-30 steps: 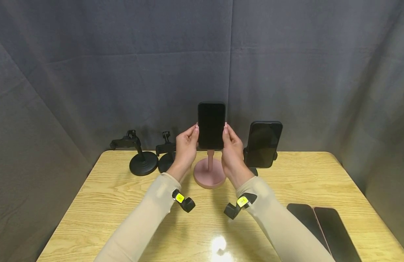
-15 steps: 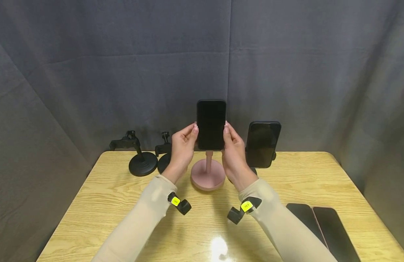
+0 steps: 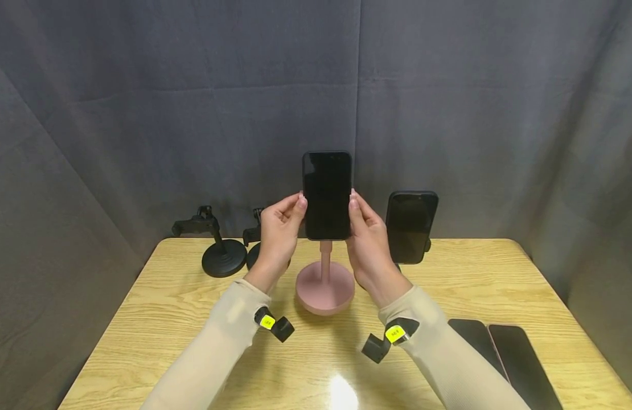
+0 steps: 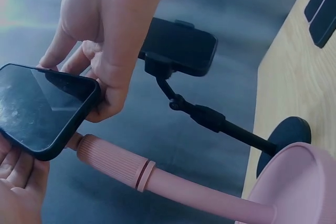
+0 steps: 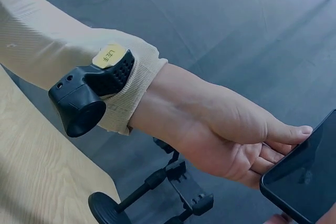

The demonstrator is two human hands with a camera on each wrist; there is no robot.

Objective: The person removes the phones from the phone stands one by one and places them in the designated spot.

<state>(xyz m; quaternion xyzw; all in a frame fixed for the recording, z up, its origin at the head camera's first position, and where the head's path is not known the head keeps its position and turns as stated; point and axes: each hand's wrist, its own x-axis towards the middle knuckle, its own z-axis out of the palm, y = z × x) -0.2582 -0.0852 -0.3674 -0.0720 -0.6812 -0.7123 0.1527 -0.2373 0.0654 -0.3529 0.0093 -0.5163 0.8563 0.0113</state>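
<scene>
A black phone (image 3: 327, 195) stands upright, its dark screen facing me, on a pink phone stand (image 3: 324, 290). My left hand (image 3: 280, 236) grips the phone's left edge, thumb at the front. On the opposite edge my right hand (image 3: 369, 245) holds it the same way. The stand's round base leans, showing its rim; whether it touches the table cannot be told. In the left wrist view, the phone (image 4: 44, 111) sits at the top of the ribbed pink pole (image 4: 113, 161). Fingers behind the phone are partly hidden in both wrist views.
Two black phone stands (image 3: 224, 257) are at the back left, one partly behind my left hand. Behind my right hand, another black stand bears a phone (image 3: 412, 226). Two phones (image 3: 523, 364) lie at the table's (image 3: 183, 319) front right. A grey curtain (image 3: 218, 125) hangs behind.
The phone and pink stand have come nearer to me, both hands still gripping the phone. The phone's top is higher in view, and the base has shifted forward and tilted.
</scene>
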